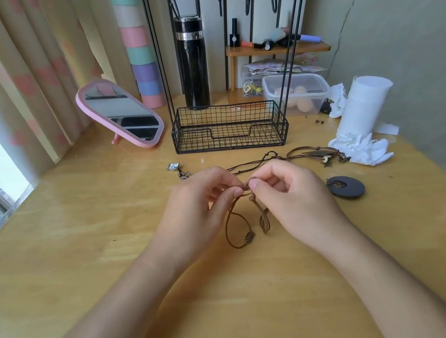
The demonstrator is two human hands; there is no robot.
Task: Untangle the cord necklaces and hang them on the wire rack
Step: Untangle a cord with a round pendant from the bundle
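Nearest you, your forearms reach in over the wooden table (81, 231). Your left hand (200, 200) and right hand (285, 191) meet at the middle, fingers curled. Each pinches the same brown cord (230, 222) between thumb and forefinger, at a knot where the fingertips almost touch. Below your hands the cord hangs in two loops that rest on the table; the left loop carries a small wire coil (249, 237).

Just right of your right hand a dark round pendant (346, 186) lies flat. Beyond your fingers the rest of the cord necklaces (311, 153) lie in a tangle on the table, thin dark cord trailing left and beads and charms bunched at the right. A small metal charm (173, 166) lies apart to the left. Crumpled white tissue (368, 150) touches the foot of a white paper roll (361, 103) at the right.

Farther back stands the wire rack (230, 136): a mesh basket at its base, tall uprights and a top bar with hooks (247, 2). No cord hangs on it yet. A pink mirror (122, 114) leans to its left and a black flask (192, 61) stands behind it. To the right, a lidded clear plastic box (315, 81) holds pale rounded objects; what they are I cannot tell. Behind it a small wooden shelf (313, 47) carries little bottles and tubes, with a clear container of papers beneath.
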